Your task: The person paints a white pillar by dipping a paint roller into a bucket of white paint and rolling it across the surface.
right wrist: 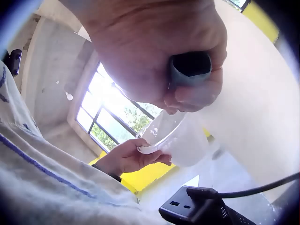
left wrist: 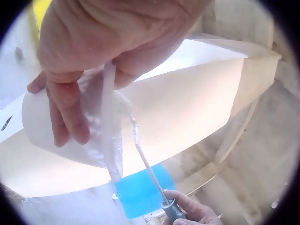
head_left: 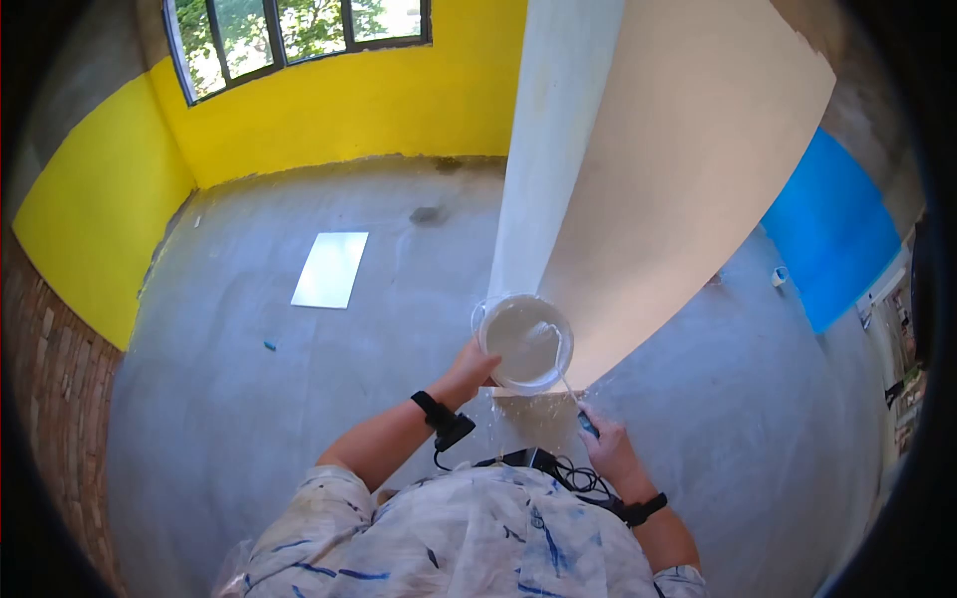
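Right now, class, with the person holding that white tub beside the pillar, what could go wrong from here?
1. The left hand grips the tub at one side of its rim only. With the right hand working the tool in it, the tub might tip and spill white liquid on the floor.
2. A power strip with cables is close beneath the tub, so drips could reach its sockets.

White round plastic bucket [head_left: 523, 344] held before a pale plastered wall corner [head_left: 558, 149].
The left hand [head_left: 469, 371] grips its rim; the right hand [head_left: 608, 448] holds a dark-handled thin tool [head_left: 586, 424] reaching into it.
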